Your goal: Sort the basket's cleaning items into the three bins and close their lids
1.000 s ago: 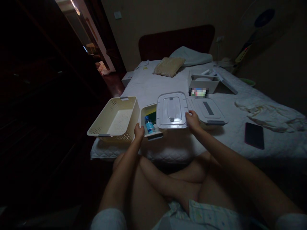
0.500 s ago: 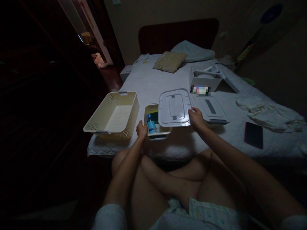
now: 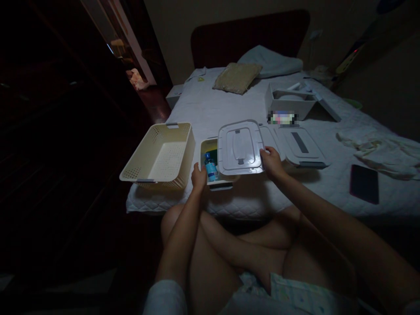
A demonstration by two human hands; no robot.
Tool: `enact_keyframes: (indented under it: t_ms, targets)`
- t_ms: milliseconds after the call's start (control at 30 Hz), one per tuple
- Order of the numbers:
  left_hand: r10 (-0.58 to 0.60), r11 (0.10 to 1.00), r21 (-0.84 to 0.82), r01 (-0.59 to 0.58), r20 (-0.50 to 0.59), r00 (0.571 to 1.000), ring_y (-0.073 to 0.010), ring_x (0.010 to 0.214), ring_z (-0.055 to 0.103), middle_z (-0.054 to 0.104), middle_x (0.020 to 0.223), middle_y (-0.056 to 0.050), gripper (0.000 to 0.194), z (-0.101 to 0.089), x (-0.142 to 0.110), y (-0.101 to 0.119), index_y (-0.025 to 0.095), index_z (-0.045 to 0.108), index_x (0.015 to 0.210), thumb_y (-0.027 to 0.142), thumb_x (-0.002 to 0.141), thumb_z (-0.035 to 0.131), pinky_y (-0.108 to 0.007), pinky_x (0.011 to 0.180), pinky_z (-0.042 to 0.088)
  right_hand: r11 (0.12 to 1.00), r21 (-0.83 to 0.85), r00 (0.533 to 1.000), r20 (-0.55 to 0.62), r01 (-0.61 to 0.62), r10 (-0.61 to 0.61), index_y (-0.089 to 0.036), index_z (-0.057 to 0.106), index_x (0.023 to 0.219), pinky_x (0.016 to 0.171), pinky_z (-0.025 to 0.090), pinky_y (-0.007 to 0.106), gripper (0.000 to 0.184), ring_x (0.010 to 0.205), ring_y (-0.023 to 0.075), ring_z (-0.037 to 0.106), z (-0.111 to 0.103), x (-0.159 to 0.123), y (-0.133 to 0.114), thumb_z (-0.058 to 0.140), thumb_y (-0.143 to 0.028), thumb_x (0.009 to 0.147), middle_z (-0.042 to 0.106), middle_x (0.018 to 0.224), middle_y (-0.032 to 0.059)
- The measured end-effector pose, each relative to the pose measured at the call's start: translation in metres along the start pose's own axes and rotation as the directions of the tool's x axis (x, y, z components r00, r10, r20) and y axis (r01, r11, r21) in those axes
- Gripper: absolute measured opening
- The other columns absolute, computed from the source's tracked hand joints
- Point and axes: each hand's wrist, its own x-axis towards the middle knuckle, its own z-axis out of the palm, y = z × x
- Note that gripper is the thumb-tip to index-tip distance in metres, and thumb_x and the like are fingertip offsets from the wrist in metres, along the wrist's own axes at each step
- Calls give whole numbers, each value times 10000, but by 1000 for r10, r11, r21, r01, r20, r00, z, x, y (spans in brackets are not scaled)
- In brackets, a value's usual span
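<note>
My left hand is closed at the left rim of a small cream storage box, close to the bottle. Inside the box stands a blue-capped bottle with a blue label, tilted slightly, beside something dark green. With my right hand I grip the right edge of a clear plastic lid with grey clips. The lid is raised over the right part of the box and hides what lies beneath it.
A cream perforated basket stands to the left on the bed. Right of the lid is a lidded box with a grey handle. Beyond lie an open white box, a pillow, a crumpled cloth and a dark tablet.
The view has shifted a little, so the things on the bed appear farther right. Against the box, the lid sits slightly more to the left. Both hands keep nearly the same hold.
</note>
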Motion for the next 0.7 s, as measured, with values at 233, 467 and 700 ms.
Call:
enact_keyframes:
  t_ms: [233,467,700]
  targets:
    - [140,883,-411,-228,-233,962,-177,1043,535,593,1060,-98,238,-6,-15,28,159,571,954,325,821,464,-317,960,379,997,50,998,17,-65,64,-184,513,915,508,379,254,282,505,127,469,14,-9,-9,518,-364,698,512,609,-29]
    - [34,519,-854,42,70,997,-164,1001,587,629,1010,-62,339,-10,-39,50,163,562,988,320,700,651,-293,930,424,980,198,991,134,-32,6,-214,441,981,553,451,280,311,555,139,541,39,-16,-10,502,-391,732,574,667,-18]
    - [-23,353,-907,231,239,971,-222,960,624,685,925,-81,471,-2,-33,40,125,603,988,235,558,761,-375,918,455,989,150,942,330,8,-58,-228,404,1048,551,468,287,438,610,145,564,48,-23,-8,538,-476,713,597,756,1]
